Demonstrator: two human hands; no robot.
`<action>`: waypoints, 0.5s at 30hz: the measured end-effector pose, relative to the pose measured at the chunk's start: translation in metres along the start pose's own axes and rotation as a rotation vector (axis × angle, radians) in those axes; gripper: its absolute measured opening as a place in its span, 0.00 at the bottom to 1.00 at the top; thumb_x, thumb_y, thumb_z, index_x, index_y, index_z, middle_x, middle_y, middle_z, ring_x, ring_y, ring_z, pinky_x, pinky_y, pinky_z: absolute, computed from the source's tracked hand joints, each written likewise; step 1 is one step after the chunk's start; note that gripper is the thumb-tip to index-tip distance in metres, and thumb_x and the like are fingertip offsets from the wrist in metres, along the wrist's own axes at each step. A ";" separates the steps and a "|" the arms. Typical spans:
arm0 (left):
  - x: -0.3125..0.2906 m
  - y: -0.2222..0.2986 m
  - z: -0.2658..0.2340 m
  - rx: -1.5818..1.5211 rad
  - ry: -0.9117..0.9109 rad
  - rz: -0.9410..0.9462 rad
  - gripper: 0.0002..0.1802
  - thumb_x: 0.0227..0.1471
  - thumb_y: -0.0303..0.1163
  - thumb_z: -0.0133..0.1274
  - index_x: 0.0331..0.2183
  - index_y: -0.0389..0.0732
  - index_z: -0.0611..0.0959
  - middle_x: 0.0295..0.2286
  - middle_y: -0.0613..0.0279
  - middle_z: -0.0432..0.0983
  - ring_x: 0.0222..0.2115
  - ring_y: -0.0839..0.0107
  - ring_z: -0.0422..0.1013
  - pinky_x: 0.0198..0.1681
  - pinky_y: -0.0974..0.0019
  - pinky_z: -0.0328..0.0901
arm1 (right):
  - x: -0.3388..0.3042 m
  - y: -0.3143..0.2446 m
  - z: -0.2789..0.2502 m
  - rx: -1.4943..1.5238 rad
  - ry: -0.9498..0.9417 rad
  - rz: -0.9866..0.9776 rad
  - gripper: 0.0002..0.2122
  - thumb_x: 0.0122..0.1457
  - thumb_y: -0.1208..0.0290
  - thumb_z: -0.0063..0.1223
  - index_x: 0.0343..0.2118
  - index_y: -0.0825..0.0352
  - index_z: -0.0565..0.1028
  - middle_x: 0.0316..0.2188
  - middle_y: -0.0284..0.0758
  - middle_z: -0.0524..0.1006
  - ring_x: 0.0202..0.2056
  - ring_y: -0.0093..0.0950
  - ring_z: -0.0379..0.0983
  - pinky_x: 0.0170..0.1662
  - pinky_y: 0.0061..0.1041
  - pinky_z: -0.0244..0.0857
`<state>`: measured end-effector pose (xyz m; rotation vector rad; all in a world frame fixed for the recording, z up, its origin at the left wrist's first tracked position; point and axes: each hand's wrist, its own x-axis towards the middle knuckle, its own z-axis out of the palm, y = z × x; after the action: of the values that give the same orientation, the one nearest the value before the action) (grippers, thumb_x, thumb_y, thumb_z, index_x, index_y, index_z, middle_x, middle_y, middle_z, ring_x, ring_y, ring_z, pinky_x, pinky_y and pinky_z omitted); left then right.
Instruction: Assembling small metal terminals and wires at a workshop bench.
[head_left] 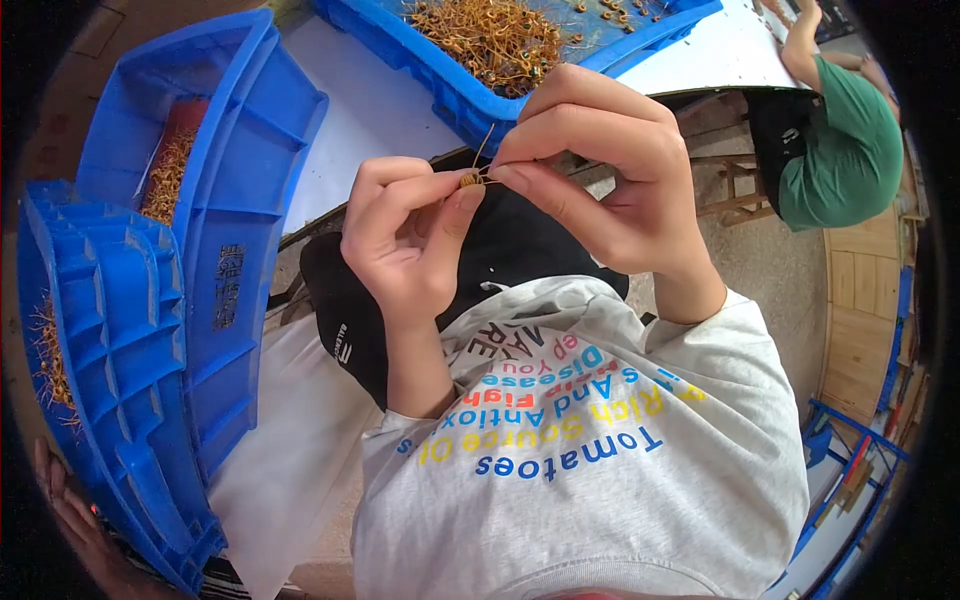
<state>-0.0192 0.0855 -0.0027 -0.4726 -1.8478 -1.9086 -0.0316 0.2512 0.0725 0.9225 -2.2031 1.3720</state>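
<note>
Both the left hand (400, 235) and right hand (600, 170) are pinching one small wired part (470, 178), just below the blue bin (440, 75) holding a heap yet unhandled.

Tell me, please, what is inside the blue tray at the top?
The blue tray holds a tangled heap of thin coppery wire parts. What lies beneath the heap is covered.

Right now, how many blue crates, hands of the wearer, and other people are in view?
Blue crates: 3 (top, upper left, lower left)
Wearer's hands: 2 (left hand, right hand), both pinching one small wired part
Other people: 1, in a green top
Total: 6
</note>
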 end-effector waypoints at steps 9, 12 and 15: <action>0.001 -0.006 -0.005 -0.344 -0.111 -0.207 0.06 0.44 0.16 0.61 0.28 0.34 0.81 0.30 0.63 0.70 0.25 0.77 0.62 0.29 0.79 0.56 | 0.006 0.005 -0.008 0.050 -0.085 0.000 0.03 0.47 0.85 0.59 0.24 0.71 0.78 0.25 0.33 0.72 0.22 0.21 0.61 0.24 0.15 0.53; -0.001 -0.011 -0.006 -0.459 -0.131 -0.257 0.05 0.45 0.16 0.60 0.28 0.34 0.81 0.30 0.62 0.70 0.25 0.77 0.62 0.30 0.79 0.57 | 0.008 0.008 -0.010 0.053 -0.095 -0.008 0.03 0.47 0.85 0.59 0.24 0.70 0.78 0.25 0.33 0.72 0.22 0.21 0.61 0.24 0.16 0.53; -0.003 -0.014 -0.006 -0.574 -0.152 -0.308 0.05 0.46 0.16 0.58 0.28 0.34 0.80 0.30 0.62 0.69 0.26 0.76 0.62 0.31 0.79 0.57 | 0.009 0.010 -0.011 0.056 -0.104 -0.014 0.03 0.48 0.85 0.59 0.24 0.70 0.78 0.25 0.33 0.72 0.22 0.21 0.61 0.24 0.16 0.52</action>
<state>-0.0241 0.0800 -0.0163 -0.5448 -1.4998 -2.6938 -0.0454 0.2610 0.0760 1.0496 -2.2393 1.4154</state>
